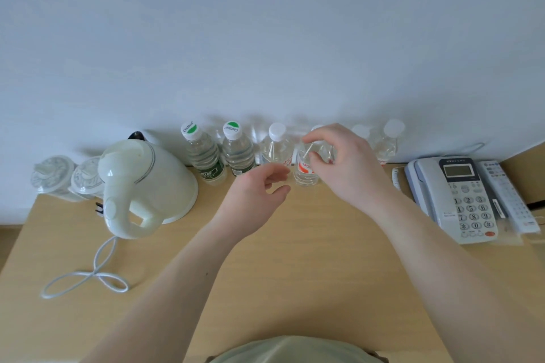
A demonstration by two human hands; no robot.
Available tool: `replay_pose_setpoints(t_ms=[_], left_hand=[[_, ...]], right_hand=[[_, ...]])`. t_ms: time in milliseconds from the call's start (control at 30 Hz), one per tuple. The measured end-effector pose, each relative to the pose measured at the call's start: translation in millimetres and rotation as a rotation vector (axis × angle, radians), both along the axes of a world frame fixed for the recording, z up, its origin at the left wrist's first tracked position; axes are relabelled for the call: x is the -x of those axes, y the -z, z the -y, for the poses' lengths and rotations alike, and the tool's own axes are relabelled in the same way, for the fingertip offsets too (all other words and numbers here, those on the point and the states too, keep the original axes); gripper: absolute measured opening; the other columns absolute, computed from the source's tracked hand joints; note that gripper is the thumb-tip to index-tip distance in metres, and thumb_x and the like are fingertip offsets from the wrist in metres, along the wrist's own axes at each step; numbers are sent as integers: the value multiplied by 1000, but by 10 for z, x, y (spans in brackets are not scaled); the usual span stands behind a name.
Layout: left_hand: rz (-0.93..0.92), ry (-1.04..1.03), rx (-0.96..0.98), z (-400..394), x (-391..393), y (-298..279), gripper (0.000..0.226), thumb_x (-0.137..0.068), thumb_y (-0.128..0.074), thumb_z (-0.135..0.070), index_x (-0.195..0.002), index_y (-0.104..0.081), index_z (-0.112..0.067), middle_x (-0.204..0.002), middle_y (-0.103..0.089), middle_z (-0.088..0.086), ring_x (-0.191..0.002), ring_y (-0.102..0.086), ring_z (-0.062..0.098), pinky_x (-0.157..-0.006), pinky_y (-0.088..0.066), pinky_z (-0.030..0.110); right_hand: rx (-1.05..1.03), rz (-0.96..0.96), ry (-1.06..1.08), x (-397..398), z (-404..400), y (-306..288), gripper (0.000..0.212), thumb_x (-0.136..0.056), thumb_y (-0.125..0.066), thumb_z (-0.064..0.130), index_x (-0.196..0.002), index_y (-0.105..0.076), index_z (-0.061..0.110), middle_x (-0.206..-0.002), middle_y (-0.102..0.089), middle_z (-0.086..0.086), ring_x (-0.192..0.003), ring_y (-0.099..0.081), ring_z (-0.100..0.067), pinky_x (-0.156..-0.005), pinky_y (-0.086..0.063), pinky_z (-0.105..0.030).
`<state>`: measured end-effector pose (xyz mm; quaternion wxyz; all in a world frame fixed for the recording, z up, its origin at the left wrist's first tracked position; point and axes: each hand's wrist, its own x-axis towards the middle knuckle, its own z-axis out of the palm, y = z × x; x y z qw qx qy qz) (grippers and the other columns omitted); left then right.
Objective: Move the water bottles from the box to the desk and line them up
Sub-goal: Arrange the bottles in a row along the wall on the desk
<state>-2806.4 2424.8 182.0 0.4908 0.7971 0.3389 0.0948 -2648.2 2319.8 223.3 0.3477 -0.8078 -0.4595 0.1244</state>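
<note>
Several clear water bottles stand in a row along the wall at the back of the wooden desk (295,244). Two at the left have green-marked caps (203,153) (238,150), and a white-capped one (277,144) stands beside them. My right hand (345,165) curls its thumb and fingers round the top of a red-labelled bottle (306,172) that stands on the desk slightly in front of the row; its cap is hidden. Two more white-capped bottles (387,141) stand behind that hand. My left hand (253,194) hovers just left of the held bottle, fingers loosely curled, holding nothing. No box is in view.
A cream electric kettle (141,180) sits at the left with its white cord (88,274) looped over the desk. Two covered glass cups (53,174) stand beyond it. A grey telephone (460,197) and a white remote (507,194) lie at the right.
</note>
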Motion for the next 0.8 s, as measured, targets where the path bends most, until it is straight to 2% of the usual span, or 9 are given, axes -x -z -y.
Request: replay_pose_setpoints(t_ms=[133,367,533,733,800], left_hand=[[4,-33,-28,-174,145,-55,24,-92,-71,-19,-114,-70,-28,-106,-72,-18,-102,-63,-9,-95,-48,12],[92,-159,-36,-576,296,-283,20,-92,-71,-17,-108,-72,-28,-101,-74,-18,-96,-67,-8,-87,-49,6],[95,-187,-70,-784,318,-347,20,-93,-70,-20,-111,-72,-27,-103,-73,-19,-99,-67,-6,-91,-49,13],[56,-159,-182,-887,267,-350,23,-92,-67,-16,-111,-71,-27,-105,-71,-13,-97,-67,0,-84,-47,7],[32,-135,-259,-926,234,-332,23,-92,-67,-17,-113,-70,-25,-108,-69,-9,-98,-67,5,-87,-51,15]], right_hand=[[33,-23,-25,142,-149,55,25,-91,-67,16,-113,-70,25,-107,-62,15,-105,-57,-3,-92,-39,-13],[68,-67,-56,401,-455,82,29,-90,-66,14,-118,-69,21,-117,-67,5,-108,-62,-9,-97,-47,-27],[103,-110,-73,497,-620,71,36,-92,-62,12,-127,-64,18,-123,-66,1,-113,-61,-10,-101,-49,-30],[134,-154,-43,531,-657,103,40,-96,-53,7,-135,-57,14,-128,-65,1,-116,-61,-10,-104,-47,-30],[142,-160,-38,545,-666,110,41,-97,-50,6,-137,-54,14,-130,-64,1,-119,-60,-11,-105,-46,-30]])
